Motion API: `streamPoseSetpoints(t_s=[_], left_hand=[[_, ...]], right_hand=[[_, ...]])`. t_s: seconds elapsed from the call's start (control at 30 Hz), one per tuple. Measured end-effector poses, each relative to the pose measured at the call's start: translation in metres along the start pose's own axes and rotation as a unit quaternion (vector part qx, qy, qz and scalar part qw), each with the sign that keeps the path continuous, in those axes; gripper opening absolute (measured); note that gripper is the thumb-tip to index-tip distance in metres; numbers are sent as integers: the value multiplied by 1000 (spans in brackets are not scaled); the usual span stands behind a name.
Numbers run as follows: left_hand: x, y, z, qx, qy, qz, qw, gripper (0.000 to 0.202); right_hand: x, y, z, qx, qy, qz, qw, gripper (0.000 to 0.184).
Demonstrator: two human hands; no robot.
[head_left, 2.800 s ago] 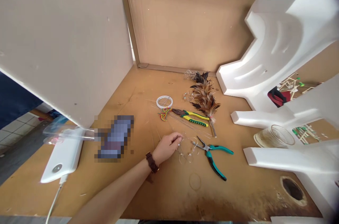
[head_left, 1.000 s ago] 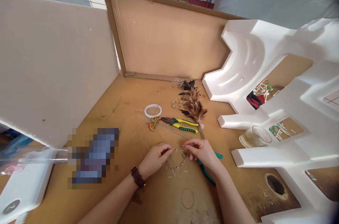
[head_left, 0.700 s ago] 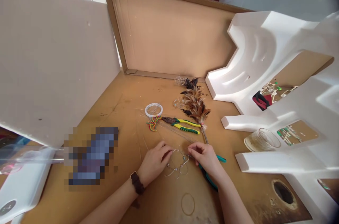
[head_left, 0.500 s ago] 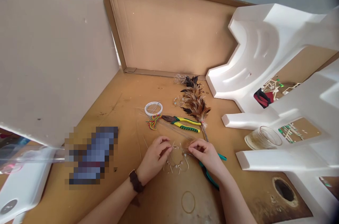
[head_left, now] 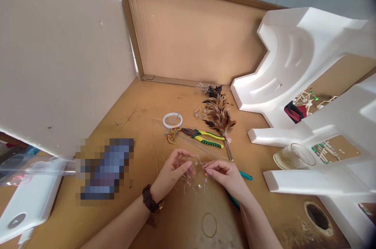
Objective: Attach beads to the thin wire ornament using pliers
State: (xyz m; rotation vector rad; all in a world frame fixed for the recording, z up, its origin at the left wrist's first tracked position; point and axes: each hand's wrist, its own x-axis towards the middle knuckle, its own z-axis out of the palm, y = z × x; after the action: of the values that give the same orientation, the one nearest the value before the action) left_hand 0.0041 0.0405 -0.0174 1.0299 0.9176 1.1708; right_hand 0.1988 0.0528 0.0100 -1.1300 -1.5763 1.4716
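Observation:
Both hands meet low in the middle of a brown board table [head_left: 141, 115]. My left hand [head_left: 172, 172], with a dark watch on the wrist, pinches one side of a thin wire piece strung with small clear beads [head_left: 196, 178]. My right hand [head_left: 225, 176] pinches the other side, fingers curled. The wire hangs a little above the board between them. Teal-handled pliers [head_left: 246, 176] lie partly hidden under my right hand.
Yellow-green pliers [head_left: 205, 138], a tuft of coloured wires [head_left: 171, 135], a white spool [head_left: 172, 119] and a brown feather bundle [head_left: 219, 112] lie beyond the hands. White foam blocks [head_left: 296, 68] and a glass [head_left: 294, 156] stand right, a foam panel [head_left: 58, 64] left, cardboard [head_left: 196, 33] behind.
My right hand came in and took the other side of the beaded wire. Both hands then raised it slightly off the board and drew closer together.

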Motion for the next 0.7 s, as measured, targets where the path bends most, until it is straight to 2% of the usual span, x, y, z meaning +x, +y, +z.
streamPoseSetpoints(t_s=[0.07,0.2,0.37,0.57,0.7], left_hand=[[1,-2,1,-7,-10,-19,1000,32],[1,-5,3,31,-31,-54,998,25],[1,-3,3,40,-7,-49,998,24],[1,0,2,32,-11,-43,999,23],[3,-5,1,32,14,-63,997,24]], right_hand=[[0,1,3,-4,-4,-6,1000,17],[0,4,8,-8,-10,-12,1000,16],[1,8,9,9,10,-12,1000,14],[2,12,6,28,15,-13,999,15],[2,11,6,-26,16,-37,999,11]])
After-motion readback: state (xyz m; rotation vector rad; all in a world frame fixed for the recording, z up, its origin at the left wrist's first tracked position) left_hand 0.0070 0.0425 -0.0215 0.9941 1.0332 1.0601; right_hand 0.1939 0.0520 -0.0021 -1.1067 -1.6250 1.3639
